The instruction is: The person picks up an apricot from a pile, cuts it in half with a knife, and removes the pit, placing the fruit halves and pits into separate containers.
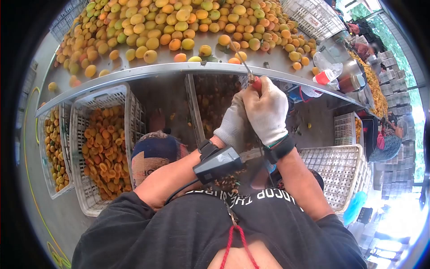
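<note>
My right hand (pixel 268 106), in a white knit glove, is closed around the red handle of a knife (pixel 243 58). The thin blade points up and to the left, over the metal table's (pixel 156 68) front rail. Close beside it is my gloved left hand (pixel 231 122), overlapped by the right one, so its fingers are mostly hidden. Beyond the blade, whole apricots (pixel 179 27) in yellow, orange and green lie heaped on the table. A few loose ones rest near the rail.
To the left stands a white crate (pixel 127 96) of halved apricots (pixel 105 152), beside another crate (pixel 66 148) of small fruit or pits. A white crate (pixel 333 175) stands at right. Cups (pixel 324 77) sit on the table's right end. Other people (pixel 386 145) sit farther right.
</note>
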Demonstrator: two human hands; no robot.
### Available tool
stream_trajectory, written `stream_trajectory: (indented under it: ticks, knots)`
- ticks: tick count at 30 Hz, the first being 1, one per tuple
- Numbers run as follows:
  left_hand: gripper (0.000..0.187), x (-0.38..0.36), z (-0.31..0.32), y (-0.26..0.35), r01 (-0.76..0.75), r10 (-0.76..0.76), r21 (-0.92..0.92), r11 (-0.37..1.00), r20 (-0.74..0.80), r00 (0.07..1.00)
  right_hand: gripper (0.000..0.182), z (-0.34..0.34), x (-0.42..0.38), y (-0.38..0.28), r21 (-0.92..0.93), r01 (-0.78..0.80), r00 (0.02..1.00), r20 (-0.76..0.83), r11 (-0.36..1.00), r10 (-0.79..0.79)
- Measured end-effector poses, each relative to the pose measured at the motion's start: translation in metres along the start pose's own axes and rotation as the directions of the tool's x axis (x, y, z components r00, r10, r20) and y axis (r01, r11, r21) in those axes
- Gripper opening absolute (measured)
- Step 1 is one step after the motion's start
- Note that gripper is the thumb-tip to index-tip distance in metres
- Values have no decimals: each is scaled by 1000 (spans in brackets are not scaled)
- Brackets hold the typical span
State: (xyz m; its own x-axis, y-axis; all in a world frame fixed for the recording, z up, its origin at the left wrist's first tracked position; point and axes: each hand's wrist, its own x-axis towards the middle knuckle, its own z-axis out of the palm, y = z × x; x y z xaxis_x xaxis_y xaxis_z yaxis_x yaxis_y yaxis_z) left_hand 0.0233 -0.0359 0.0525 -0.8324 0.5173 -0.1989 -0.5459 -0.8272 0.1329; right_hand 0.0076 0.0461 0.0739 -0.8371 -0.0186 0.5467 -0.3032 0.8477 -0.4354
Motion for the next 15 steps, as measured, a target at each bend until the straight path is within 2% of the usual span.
stream_trajectory:
  ticks: [2, 3, 5, 9, 10, 11, 12, 13, 14, 15]
  knots:
    - [29, -8, 1, -1, -6, 18, 90, 996, -132, 991, 12, -3, -1, -4, 16, 37, 998, 54, 999, -38]
    - [29, -11, -3, -3, -5, 17, 88, 996, -137, 990, 12, -5, -2, -5, 17, 34, 998, 58, 999, -35]
    - [31, -16, -10, -6, 162, -163, -15, 987, -91, 982, 9, -10, -5, -4, 56, 164, 982, 86, 985, -169]
    - [33, -14, -15, -12, 151, -166, -118, 981, -131, 977, 8, -16, -9, 8, 182, 204, 973, 73, 962, -220]
    - [33, -9, -28, -2, 288, -289, -27, 957, -14, 957, 4, -19, -6, 17, 279, 161, 980, 67, 947, -186]
    - [34, -4, -38, 3, 415, -420, 78, 907, 85, 903, 4, -25, -2, 25, 434, -59, 991, 131, 899, 2]
    - [37, -2, -19, 5, 321, -325, 195, 927, -12, 946, 7, -31, 7, 44, 282, 127, 989, 43, 951, -145]
    - [41, 0, -10, 9, 253, -279, 289, 923, 51, 959, 9, -36, 15, 51, 107, 302, 953, -17, 947, -302]
    - [42, 3, -7, 15, 250, -265, 211, 945, 47, 963, 9, -38, 14, 52, 106, 298, 955, -24, 949, -297]
    - [43, 5, -6, 18, 244, -251, 131, 961, 40, 967, 10, -45, 16, 42, 380, -12, 1000, -4, 925, 14]
